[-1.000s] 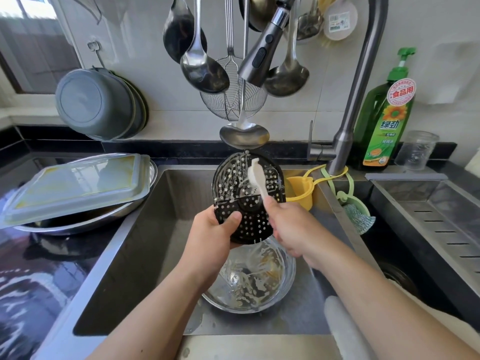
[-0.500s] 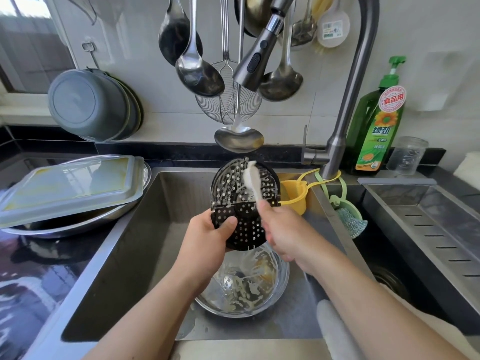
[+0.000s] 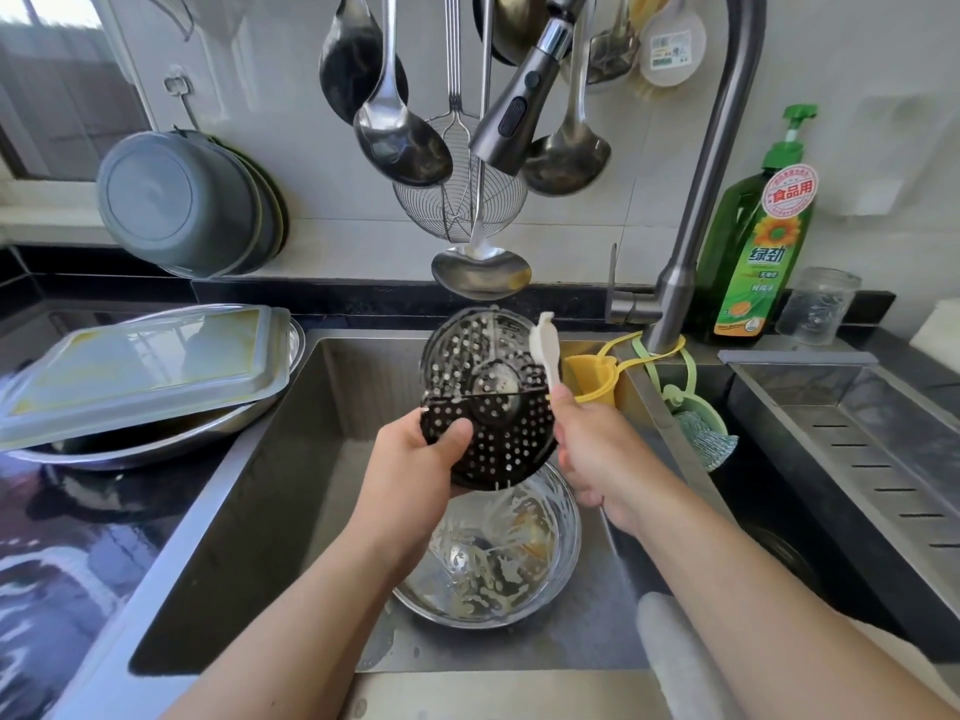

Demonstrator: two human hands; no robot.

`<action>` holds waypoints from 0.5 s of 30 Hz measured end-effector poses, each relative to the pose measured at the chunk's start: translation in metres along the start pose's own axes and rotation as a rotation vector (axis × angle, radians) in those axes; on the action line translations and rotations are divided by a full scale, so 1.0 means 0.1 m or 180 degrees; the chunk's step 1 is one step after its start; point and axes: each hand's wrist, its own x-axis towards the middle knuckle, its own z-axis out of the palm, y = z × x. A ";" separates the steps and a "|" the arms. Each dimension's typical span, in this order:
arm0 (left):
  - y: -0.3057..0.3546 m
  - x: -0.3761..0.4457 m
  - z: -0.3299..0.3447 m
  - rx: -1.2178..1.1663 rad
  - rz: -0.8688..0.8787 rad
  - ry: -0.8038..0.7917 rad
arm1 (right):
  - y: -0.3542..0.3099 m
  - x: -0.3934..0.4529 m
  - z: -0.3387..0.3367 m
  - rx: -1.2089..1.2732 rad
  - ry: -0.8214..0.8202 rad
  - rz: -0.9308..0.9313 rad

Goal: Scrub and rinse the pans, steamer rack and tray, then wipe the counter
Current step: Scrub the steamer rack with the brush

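Note:
My left hand (image 3: 415, 459) grips the lower left edge of a round black perforated steamer rack (image 3: 493, 407), held upright over the sink (image 3: 291, 459). My right hand (image 3: 597, 449) holds a white brush (image 3: 545, 345) by its handle, its head at the rack's upper right edge. Below the rack a soapy steel pan (image 3: 493, 563) lies in the sink basin. On the left counter a rectangular steel tray (image 3: 140, 371) rests upside down on a wide steel pan (image 3: 156, 444).
The faucet (image 3: 696, 226) arches over the sink, its spray head (image 3: 519, 111) among hanging ladles and a wire skimmer (image 3: 462, 210). A green dish soap bottle (image 3: 758, 252) and a glass jar (image 3: 815, 309) stand behind. Grey basins (image 3: 182, 205) hang at left. A second basin (image 3: 857, 459) lies at right.
The brush has shifted from the middle of the rack to its upper right edge. My left hand keeps its grip on the rack.

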 end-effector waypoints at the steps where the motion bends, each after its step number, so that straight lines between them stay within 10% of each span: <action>1: 0.00 0.01 -0.01 -0.0015 -0.0009 0.0047 | 0.00 -0.01 0.01 0.0088 -0.0044 0.0109; 15: 0.01 -0.04 0.03 0.0185 -0.0030 -0.0040 | -0.04 -0.08 0.10 0.0392 -0.0295 -0.0156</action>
